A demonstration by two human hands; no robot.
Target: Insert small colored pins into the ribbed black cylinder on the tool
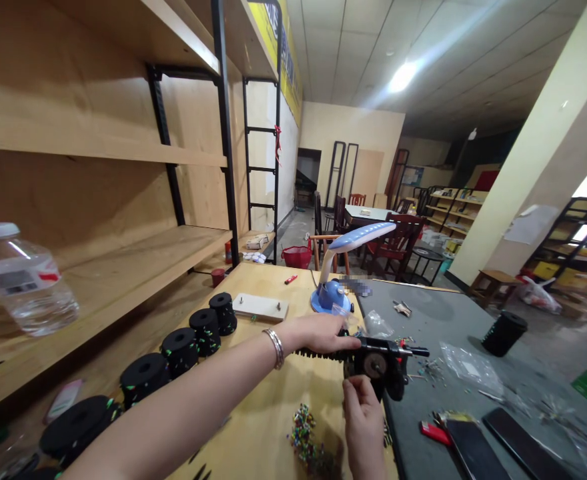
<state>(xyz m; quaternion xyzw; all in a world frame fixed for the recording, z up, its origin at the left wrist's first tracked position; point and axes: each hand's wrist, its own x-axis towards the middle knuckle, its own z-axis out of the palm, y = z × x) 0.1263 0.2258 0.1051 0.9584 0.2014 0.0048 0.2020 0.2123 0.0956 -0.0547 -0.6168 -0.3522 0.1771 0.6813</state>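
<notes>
A black device (pixel 373 360) with a round disc on its side and a metal rod at its right end stands at the table edge. My left hand (pixel 321 333), with a silver bracelet at the wrist, lies over its left part. The thumb stretches along the top and the other fingers bend over the far side, partly hidden. Below the disc, my right hand (pixel 363 417) is closed, thumb and forefinger pinched close to the device. What they hold, if anything, is too small to make out. A pile of small multicoloured beads or pins (pixel 303 430) lies left of my right hand.
Black foam spools (pixel 178 350) line the table's left side. A blue desk lamp (pixel 329 297) stands behind the device, near a white board (pixel 261 307). On the grey mat are a black cylinder (pixel 504 333), plastic bags, phones (pixel 476 447) and a red-handled tool (pixel 436 433).
</notes>
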